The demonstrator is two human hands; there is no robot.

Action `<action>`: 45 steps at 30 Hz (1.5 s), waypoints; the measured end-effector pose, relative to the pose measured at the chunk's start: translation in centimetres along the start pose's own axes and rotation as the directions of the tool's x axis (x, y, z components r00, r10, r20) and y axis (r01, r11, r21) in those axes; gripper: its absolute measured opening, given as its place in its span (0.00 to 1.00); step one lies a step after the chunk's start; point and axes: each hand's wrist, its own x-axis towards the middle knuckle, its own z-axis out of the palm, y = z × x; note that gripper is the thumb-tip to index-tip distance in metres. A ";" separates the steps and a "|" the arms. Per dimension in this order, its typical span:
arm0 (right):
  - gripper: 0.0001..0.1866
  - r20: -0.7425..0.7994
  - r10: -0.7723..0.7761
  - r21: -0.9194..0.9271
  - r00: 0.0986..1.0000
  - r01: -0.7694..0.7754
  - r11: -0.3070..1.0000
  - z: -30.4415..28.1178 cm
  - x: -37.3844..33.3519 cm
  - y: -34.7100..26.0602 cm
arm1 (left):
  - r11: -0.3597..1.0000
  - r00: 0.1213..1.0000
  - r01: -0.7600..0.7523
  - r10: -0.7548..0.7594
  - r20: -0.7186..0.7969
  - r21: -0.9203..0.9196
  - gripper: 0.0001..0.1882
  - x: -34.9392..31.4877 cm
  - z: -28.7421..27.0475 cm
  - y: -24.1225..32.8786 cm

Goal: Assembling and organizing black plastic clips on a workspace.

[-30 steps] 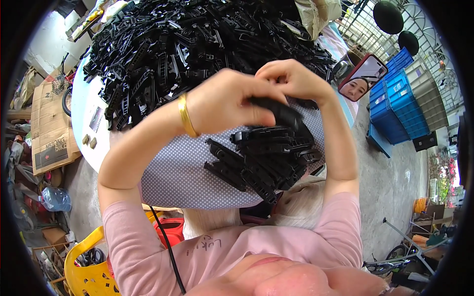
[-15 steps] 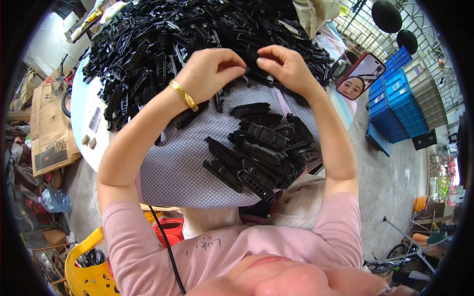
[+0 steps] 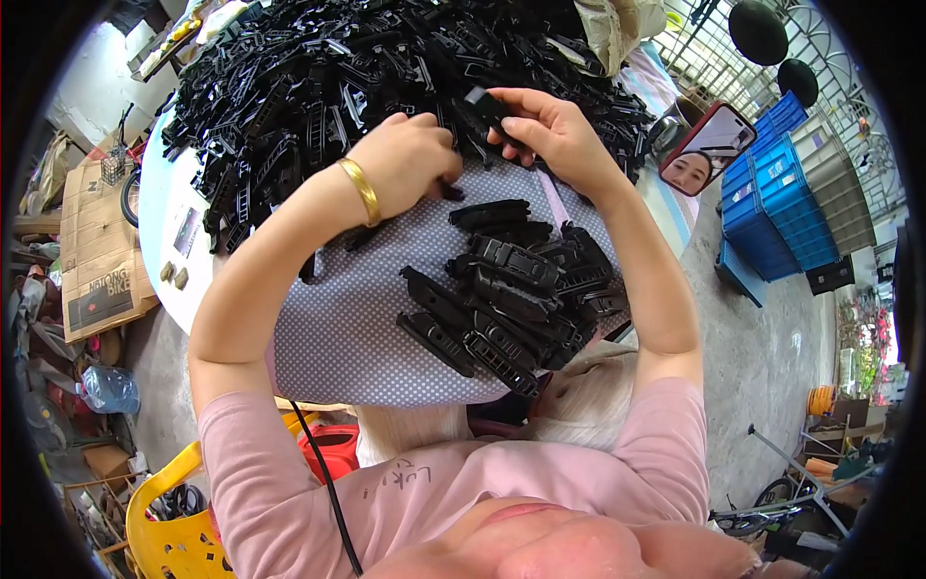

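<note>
Pinching one black part (image 3: 482, 106) near one heap (image 3: 328, 72) is the right hand (image 3: 559, 143); the left hand's (image 3: 403, 166) grip I cannot tell.

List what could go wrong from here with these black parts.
1. The smaller pile lies at the near edge of the dotted cloth, so a knock could send pieces to the floor.
2. The right hand grips a black part by the fingers in front of the larger heap; if dropped, it might get lost among similar pieces.
3. That heap is loose and tangled, so pulling at it might make pieces slide.
</note>
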 end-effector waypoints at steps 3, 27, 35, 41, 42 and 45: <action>0.21 -0.029 -0.045 0.211 0.999 0.051 0.976 -0.4 -0.1 -0.2 | 0.738 0.947 0.126 -0.288 -0.141 -0.663 0.12 0.4 -0.1 -1.8; 0.19 -0.081 -0.024 0.332 0.996 0.050 0.942 1.2 -0.2 -0.1 | -0.069 0.802 -0.134 -0.594 -0.067 -0.989 0.18 1.1 0.6 0.2; 0.16 -0.141 -0.229 -0.168 0.963 0.205 0.964 1.5 -0.2 0.5 | 0.289 0.717 0.036 -0.674 -0.177 -0.957 0.20 1.2 1.1 1.1; 0.18 -0.086 -0.522 -0.534 0.848 0.403 0.743 2.0 -0.4 -0.1 | 0.317 0.727 0.091 -0.669 -0.154 -0.944 0.19 0.8 0.2 1.0; 0.18 -0.087 -0.522 -0.534 0.848 0.403 0.743 2.0 -0.5 -0.1 | 0.303 0.728 0.066 -0.667 -0.162 -0.951 0.18 0.8 0.3 0.8; 0.22 -0.073 -0.562 -0.611 0.824 0.409 0.678 1.7 -0.5 -0.3 | 0.303 0.731 0.020 -0.655 -0.193 -0.953 0.17 0.9 0.4 0.5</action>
